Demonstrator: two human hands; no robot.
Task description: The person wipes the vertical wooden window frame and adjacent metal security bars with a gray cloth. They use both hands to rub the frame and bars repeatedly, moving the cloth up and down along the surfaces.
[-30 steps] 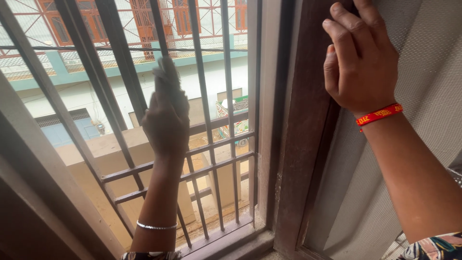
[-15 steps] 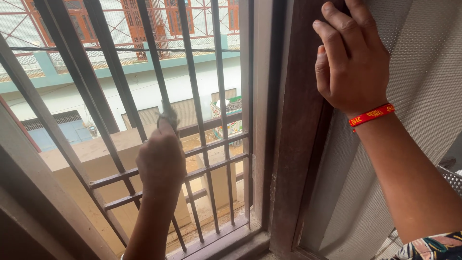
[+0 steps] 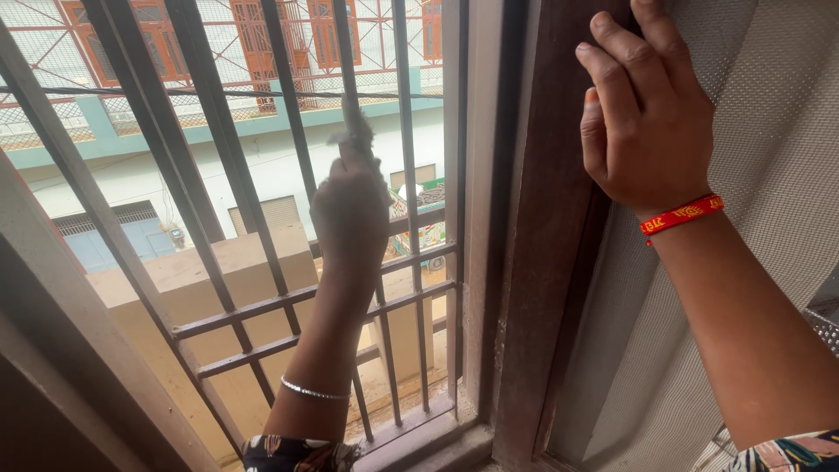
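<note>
My left hand point(image 3: 351, 218) is closed around a small grey cloth point(image 3: 356, 129) and presses it against a dark vertical bar of the window grille point(image 3: 229, 149). The cloth sticks up above my knuckles and is blurred. A thin silver bangle circles that wrist. My right hand point(image 3: 645, 114) rests with fingers curled over the edge of the brown wooden frame point(image 3: 546, 262) of a mesh shutter point(image 3: 769, 131). A red thread band is tied on the right wrist.
The grille has several upright bars and two horizontal rails low down. A pale inner window frame point(image 3: 476, 218) stands between the grille and the shutter. Outside lie a tan parapet point(image 3: 218, 280) and buildings beyond.
My left hand with the cloth went down one bar, then shifted right and up onto the neighbouring bar. My right hand has stayed on the shutter frame.
</note>
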